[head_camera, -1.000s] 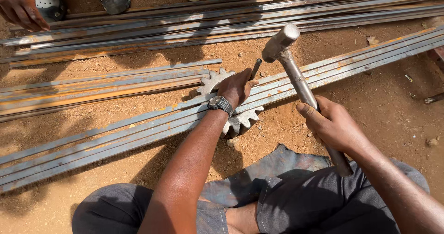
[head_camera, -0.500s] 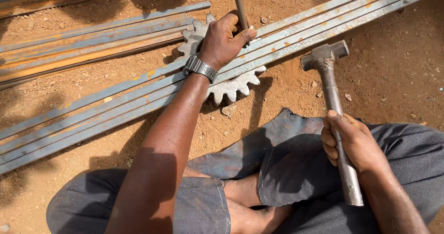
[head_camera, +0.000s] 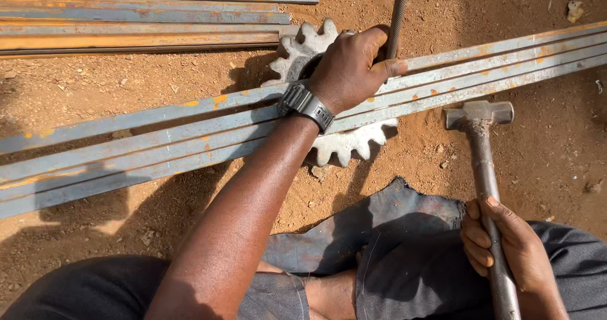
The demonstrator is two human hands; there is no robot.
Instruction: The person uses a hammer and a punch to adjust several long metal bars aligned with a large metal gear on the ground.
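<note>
Left hand (head_camera: 351,67) grips threaded rod (head_camera: 396,17) upright over steel bars (head_camera: 190,137) on gear (head_camera: 348,144); right hand (head_camera: 506,250) clasps hammer (head_camera: 482,143) handle.

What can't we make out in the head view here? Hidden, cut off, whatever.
Head view, the only one:
- Gear wheel: middle hidden by the steel bars and the left hand.
- Threaded rod: top cut off by the frame edge, lower tip behind the left hand's fingers.
- Hammer: handle end hidden in the right hand, then cut off below.
</note>
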